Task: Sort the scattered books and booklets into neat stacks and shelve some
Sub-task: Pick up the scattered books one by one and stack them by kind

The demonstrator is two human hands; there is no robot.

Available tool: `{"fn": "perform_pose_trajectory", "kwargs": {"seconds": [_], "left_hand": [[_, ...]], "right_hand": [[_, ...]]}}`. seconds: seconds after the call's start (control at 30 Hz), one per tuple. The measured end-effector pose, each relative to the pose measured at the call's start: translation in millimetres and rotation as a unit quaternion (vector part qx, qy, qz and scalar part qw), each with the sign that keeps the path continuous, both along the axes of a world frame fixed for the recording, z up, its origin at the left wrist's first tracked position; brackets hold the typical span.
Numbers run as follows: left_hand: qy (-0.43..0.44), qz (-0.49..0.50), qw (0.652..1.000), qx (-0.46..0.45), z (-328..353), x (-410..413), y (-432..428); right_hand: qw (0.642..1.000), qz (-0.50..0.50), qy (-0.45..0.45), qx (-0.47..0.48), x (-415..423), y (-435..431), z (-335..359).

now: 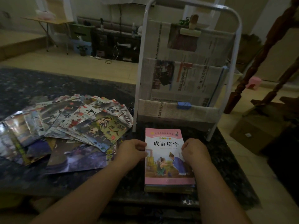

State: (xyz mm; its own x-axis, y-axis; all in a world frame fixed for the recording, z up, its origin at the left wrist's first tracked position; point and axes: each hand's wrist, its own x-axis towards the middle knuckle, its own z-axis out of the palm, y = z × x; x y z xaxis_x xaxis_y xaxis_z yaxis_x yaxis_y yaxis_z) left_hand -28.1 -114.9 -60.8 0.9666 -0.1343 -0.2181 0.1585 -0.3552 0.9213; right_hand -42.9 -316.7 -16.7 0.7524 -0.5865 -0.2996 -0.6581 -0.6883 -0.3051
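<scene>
A neat stack of books (168,165) lies on the dark stone counter (226,159), topped by a pink-bordered book with a picture of two figures. My left hand (131,151) grips the stack's left edge with curled fingers. My right hand (194,151) grips its right edge the same way. To the left, several thin picture booklets (77,122) lie fanned out and overlapping, with larger dark ones (76,159) beneath them. Just behind the stack stands a white metal rack (184,71) with tiers lined in newspaper.
A blue clip (184,105) sits on the rack's lowest rail and a pale clip (190,32) on its top tier. A cardboard box (257,133) stands on the floor at the right beside a wooden stair rail (252,75). A folding table (48,23) stands far back.
</scene>
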Motion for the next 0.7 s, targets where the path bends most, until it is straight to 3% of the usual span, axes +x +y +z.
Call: {"fn": "perform_pose_trajectory", "kwargs": {"seconds": [0.27,0.47,0.7], "left_hand": [[0.025,-0.02,0.999,0.007,1.0,-2.8,-1.2],[0.157,-0.041,0.984,-0.069,8.7,-7.0,-10.5],[0.161,-0.052,0.981,-0.099,9.3,-8.1,-11.7]], "right_hand": [[1.0,-0.007,0.012,-0.01,-3.8,3.3,-0.3],[0.984,0.006,-0.021,0.177,-14.1,3.7,-0.5],[0.973,-0.024,-0.05,0.226,-14.2,-2.4,-2.8]]}}
